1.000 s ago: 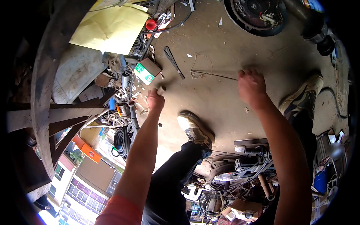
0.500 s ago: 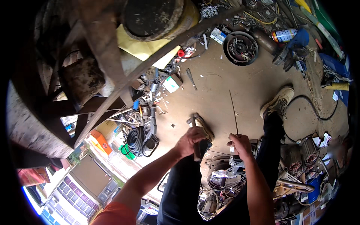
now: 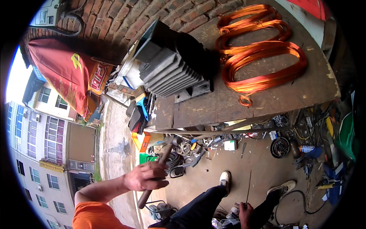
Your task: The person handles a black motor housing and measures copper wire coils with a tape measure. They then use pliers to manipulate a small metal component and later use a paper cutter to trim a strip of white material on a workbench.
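My left hand (image 3: 146,176) is closed around the wooden handle of a hammer (image 3: 165,154), raised at the left with its metal head pointing up toward the bench. Low in the view, near my legs, my right hand (image 3: 245,212) grips a thin, long metal rod (image 3: 249,186) that sticks upward. The hand partly hides the rod's lower end. On the brown workbench (image 3: 206,111) stands a grey finned motor housing (image 3: 171,74), tilted in view. Right of it lie several orange copper wire coils (image 3: 263,86), wound in loops.
A brush with a blue handle (image 3: 142,108) lies by the bench's left corner. Below are an orange box (image 3: 142,142), a black cable coil (image 3: 173,162) and a round black pan (image 3: 280,147) of small parts. A black hose (image 3: 305,204) curves across the floor at right.
My view has swung up to the bench, bringing the motor housing and copper coils into sight. The hammer has risen and moved left with my left hand; my right hand still grips the rod.
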The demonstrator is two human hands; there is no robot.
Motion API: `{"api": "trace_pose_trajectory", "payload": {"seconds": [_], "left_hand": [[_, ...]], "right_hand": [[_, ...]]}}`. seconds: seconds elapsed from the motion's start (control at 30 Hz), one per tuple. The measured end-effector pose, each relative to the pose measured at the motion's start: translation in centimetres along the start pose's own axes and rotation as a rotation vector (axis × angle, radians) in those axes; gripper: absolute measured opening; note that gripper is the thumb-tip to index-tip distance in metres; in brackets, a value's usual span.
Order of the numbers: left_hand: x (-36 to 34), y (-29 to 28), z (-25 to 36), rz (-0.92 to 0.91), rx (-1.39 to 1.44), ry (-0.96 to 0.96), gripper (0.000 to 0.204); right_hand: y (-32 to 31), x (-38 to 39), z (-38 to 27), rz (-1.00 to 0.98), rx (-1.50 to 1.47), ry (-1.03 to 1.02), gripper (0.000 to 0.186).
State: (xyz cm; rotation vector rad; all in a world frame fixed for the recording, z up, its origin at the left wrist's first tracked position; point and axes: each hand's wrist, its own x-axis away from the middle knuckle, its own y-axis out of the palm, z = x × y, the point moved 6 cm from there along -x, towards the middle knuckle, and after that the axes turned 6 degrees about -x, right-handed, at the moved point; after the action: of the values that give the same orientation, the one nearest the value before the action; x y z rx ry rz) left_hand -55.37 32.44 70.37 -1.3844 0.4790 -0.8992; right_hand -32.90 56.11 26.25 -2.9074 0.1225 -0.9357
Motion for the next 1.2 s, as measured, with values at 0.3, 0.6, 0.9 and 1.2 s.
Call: {"api": "trace_pose_trajectory", "payload": {"seconds": [0.3, 0.6, 0.9, 1.2], "left_hand": [[7.0, -0.8, -19.5, -0.094, -0.452, -0.121, 0.019], [8.0, -0.7, -24.2, -0.031, -0.612, 0.11, 0.017], [8.8, -19.3, -29.4, 0.464, -0.469, -0.162, 0.021], [9.7, -19.3, -42.9, 0.164, -0.68, -0.432, 0.045]], "right_hand": [[1.5, 5.0, -8.6, -0.067, 0.214, -0.067, 0.025], [11.7, 11.4, -12.5, -0.057, 0.205, 0.062, 0.024], [12.7, 14.4, -15.8, 0.028, 0.157, 0.099, 0.031], [12.3, 17.3, -14.0, 0.087, 0.189, 0.146, 0.039]]}}
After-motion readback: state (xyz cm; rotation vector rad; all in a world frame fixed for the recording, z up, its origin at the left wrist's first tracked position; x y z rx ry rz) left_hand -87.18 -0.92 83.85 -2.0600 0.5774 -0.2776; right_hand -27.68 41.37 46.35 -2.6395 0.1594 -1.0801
